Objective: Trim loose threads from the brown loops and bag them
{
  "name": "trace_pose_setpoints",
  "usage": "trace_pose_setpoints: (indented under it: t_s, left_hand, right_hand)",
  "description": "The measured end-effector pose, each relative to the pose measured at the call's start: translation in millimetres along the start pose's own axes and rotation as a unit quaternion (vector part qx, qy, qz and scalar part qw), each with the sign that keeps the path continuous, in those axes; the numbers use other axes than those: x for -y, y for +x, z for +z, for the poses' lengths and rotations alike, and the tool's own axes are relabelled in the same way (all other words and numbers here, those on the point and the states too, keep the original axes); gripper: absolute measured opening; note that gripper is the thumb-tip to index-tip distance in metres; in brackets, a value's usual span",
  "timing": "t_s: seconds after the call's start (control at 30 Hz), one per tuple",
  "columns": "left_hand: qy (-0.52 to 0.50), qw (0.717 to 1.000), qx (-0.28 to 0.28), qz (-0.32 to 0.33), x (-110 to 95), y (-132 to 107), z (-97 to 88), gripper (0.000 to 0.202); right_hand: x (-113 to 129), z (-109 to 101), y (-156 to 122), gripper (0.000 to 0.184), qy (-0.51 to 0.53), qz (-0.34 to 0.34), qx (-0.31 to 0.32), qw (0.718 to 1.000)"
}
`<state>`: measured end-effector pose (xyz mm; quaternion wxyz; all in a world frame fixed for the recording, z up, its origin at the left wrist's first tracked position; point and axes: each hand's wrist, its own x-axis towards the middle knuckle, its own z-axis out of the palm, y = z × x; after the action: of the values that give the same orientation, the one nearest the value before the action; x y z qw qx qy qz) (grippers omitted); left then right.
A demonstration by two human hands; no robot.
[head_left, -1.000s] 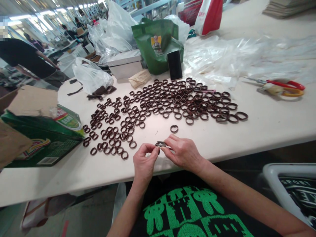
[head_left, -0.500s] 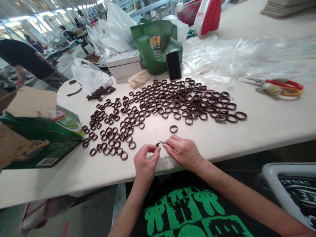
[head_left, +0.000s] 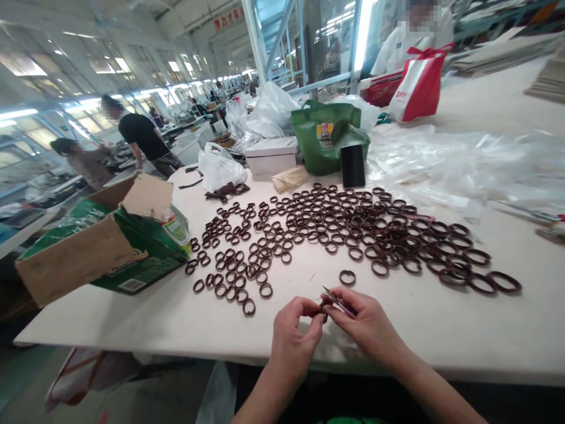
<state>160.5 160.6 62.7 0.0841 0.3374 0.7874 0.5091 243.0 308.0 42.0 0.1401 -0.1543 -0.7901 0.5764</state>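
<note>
My left hand [head_left: 292, 335] is closed in a pinch on a small dark brown loop [head_left: 324, 312], mostly hidden by fingertips. Right beside it, my right hand [head_left: 368, 323] grips a slim, pointed metal tool with a purplish handle [head_left: 342, 303]; its tip points up and left, and its exact kind is unclear. The right fingertips meet the left ones at the loop. A single dark brown loop [head_left: 347, 277] lies on the table just beyond my hands. Farther back spreads a large group of similar loops [head_left: 318, 221], some piled up on the right.
A green cardboard box [head_left: 145, 259] with open flaps stands at left. Behind the loops are a black phone-like object [head_left: 353, 166], a green bag [head_left: 326, 153] and a white box [head_left: 271, 156]. Clear plastic sheets [head_left: 463, 159] and scissors [head_left: 538, 215] lie right. People stand in the background.
The view has tilted up and shifted, so the table things sit lower and farther right. My right fingers have come up against my left ones, and the tool now points up and left.
</note>
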Motion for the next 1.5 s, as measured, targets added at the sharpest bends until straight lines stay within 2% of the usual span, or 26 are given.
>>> trace_pose_setpoints:
  t_s: [0.2, 0.33, 0.47, 0.6, 0.67, 0.7, 0.77, 0.83, 0.9, 0.93, 1.0, 1.1, 1.17, 1.27, 1.4, 1.5]
  left_hand:
    - [0.034, 0.998, -0.002, 0.050, 0.1, -1.9, -2.2, 0.006]
    - [0.017, 0.999, -0.006, 0.033, 4.0, -3.2, -6.1, 0.006]
    - [-0.021, 1.000, 0.010, -0.012, 8.3, -0.1, -9.8, 0.007]
    - [-0.067, 0.996, 0.046, -0.039, 9.1, 7.8, -7.4, 0.015]
    - [-0.070, 0.995, 0.065, -0.040, 10.6, 12.3, -5.6, 0.016]
    - [-0.056, 0.995, 0.075, -0.035, 12.4, 14.9, -5.6, 0.017]
    - [0.008, 0.996, 0.084, -0.001, 19.0, 22.3, -8.7, 0.016]
    - [0.095, 0.991, 0.067, 0.067, 29.6, 33.8, -16.5, 0.015]
    - [0.171, 0.974, 0.034, 0.141, 43.2, 49.8, -27.9, 0.016]
    - [0.203, 0.965, 0.022, 0.166, 50.5, 58.9, -34.1, 0.019]
    - [0.262, 0.946, 0.010, 0.189, 65.0, 77.6, -45.5, 0.027]
    - [0.337, 0.925, 0.007, 0.176, 82.0, 100.6, -54.2, 0.039]
    - [0.370, 0.917, 0.016, 0.146, 87.5, 109.2, -52.2, 0.044]
    - [0.386, 0.913, 0.060, 0.120, 85.8, 111.9, -39.8, 0.047]
    - [0.342, 0.917, 0.134, 0.157, 76.3, 106.9, -22.8, 0.049]
    - [0.310, 0.914, 0.181, 0.188, 75.4, 104.6, -24.4, 0.043]
  right_hand:
    - [2.5, -0.5, 2.7, 0.019, 0.013, 0.017, 0.020, 1.000]
    - [3.2, -1.0, 4.7, 0.021, 0.093, 0.057, 0.057, 0.992]
    - [5.4, 1.1, 6.8, 0.023, 0.208, 0.119, 0.074, 0.968]
    - [11.2, 5.3, 9.2, 0.024, 0.339, 0.152, 0.069, 0.926]
    - [11.5, 4.9, 11.4, 0.024, 0.353, 0.159, 0.084, 0.918]
    - [10.6, 3.3, 12.9, 0.023, 0.335, 0.152, 0.088, 0.926]
    - [7.0, -3.5, 16.4, 0.018, 0.246, 0.115, 0.076, 0.959]
    - [2.2, -14.7, 20.0, 0.013, 0.108, 0.062, 0.045, 0.991]
    - [-3.4, -29.1, 23.2, 0.010, -0.060, 0.018, 0.000, 0.998]
    - [-6.3, -36.9, 24.6, 0.010, -0.147, 0.001, -0.023, 0.989]
    - [-12.5, -52.1, 27.2, 0.014, -0.300, -0.024, -0.063, 0.952]
    - [-19.6, -70.0, 31.9, 0.019, -0.425, -0.056, -0.121, 0.895]
    - [-20.4, -75.4, 36.5, 0.021, -0.439, -0.086, -0.155, 0.881]
    - [-12.5, -68.5, 45.9, 0.029, -0.388, -0.154, -0.163, 0.894]
    - [7.5, -34.8, 59.2, 0.030, -0.315, -0.229, -0.073, 0.918]
    - [15.9, -5.2, 69.3, 0.027, -0.277, -0.287, 0.001, 0.917]
